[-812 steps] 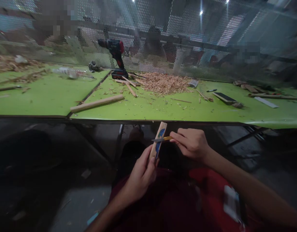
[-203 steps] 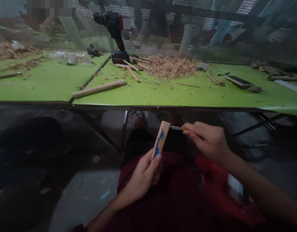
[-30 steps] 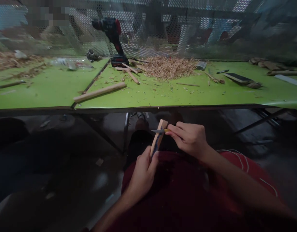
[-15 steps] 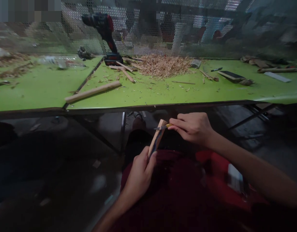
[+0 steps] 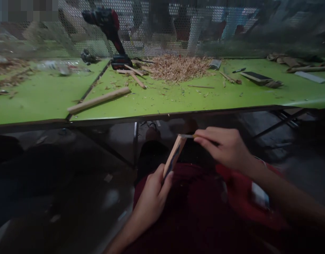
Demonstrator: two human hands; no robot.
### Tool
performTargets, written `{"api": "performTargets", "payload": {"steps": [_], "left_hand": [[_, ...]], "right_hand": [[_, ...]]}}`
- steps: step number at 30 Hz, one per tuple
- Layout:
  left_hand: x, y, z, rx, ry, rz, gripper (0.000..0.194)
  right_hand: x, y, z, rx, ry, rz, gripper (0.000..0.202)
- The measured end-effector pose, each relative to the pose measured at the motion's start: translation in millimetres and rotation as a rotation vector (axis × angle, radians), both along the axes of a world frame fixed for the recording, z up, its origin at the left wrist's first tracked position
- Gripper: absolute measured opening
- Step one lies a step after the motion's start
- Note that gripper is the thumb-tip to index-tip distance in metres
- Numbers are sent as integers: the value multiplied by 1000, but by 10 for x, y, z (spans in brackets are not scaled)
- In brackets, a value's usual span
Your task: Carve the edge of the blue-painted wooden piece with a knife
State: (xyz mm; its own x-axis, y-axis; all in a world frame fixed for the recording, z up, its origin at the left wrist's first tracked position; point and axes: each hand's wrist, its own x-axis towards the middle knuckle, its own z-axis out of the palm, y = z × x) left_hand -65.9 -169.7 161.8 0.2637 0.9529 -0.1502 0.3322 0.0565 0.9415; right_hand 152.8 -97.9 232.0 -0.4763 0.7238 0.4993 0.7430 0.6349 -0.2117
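Note:
My left hand [image 5: 155, 190] is closed around the lower end of a pale wooden stick [image 5: 174, 155], which tilts up and away over my lap. A dark blue marking runs along the stick's side. In my right hand [image 5: 224, 144] I pinch the yellow handle of a small knife [image 5: 188, 136]. The knife's blade lies at the stick's top end and seems to touch it. Most of the handle is hidden in my fingers.
In front is a green table [image 5: 152, 106] bearing a heap of wood shavings [image 5: 178, 68], a cordless drill [image 5: 109, 35], a round wooden rod [image 5: 99, 100], a plastic bottle [image 5: 63, 67] and a phone-like slab [image 5: 256, 77]. A perforated metal screen [image 5: 157, 42] stands behind.
My right hand and the knife have moved right and slightly toward me, the blade shifting from across the stick to its top end. My left hand still grips the stick.

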Motion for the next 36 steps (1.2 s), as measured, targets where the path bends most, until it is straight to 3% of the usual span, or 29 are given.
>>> {"api": "performTargets", "payload": {"steps": [4, 10, 15, 18, 22, 24, 27, 30, 33, 36], "left_hand": [[12, -5, -34, 31, 44, 27, 24], [48, -2, -102, 127, 213, 109, 21], [84, 55, -72, 141, 285, 105, 18], [61, 32, -64, 128, 283, 105, 18], [-27, -43, -108, 82, 199, 97, 22], [-62, -51, -110, 41, 97, 68, 25], [-76, -13, -45, -77, -116, 15, 30], [-66, 32, 46, -112, -221, 10, 31], [-55, 43, 55, -67, -233, 45, 32], [-40, 28, -34, -141, -302, 80, 32]], "right_hand": [[-161, -96, -195, 79, -105, 7, 28], [-155, -90, -193, 243, -217, -58, 29], [-20, 105, -204, 368, -285, -31, 25], [162, 289, -138, 329, -317, -106, 26], [513, 459, 69, 320, -138, -411, 28], [569, 411, 137, 265, -17, -370, 28], [378, 190, 89, 115, 61, -152, 25], [25, -17, -82, 23, 77, -17, 24], [-236, -90, -232, 50, 57, -3, 26], [-327, -58, -302, 173, 5, -49, 27]]}}
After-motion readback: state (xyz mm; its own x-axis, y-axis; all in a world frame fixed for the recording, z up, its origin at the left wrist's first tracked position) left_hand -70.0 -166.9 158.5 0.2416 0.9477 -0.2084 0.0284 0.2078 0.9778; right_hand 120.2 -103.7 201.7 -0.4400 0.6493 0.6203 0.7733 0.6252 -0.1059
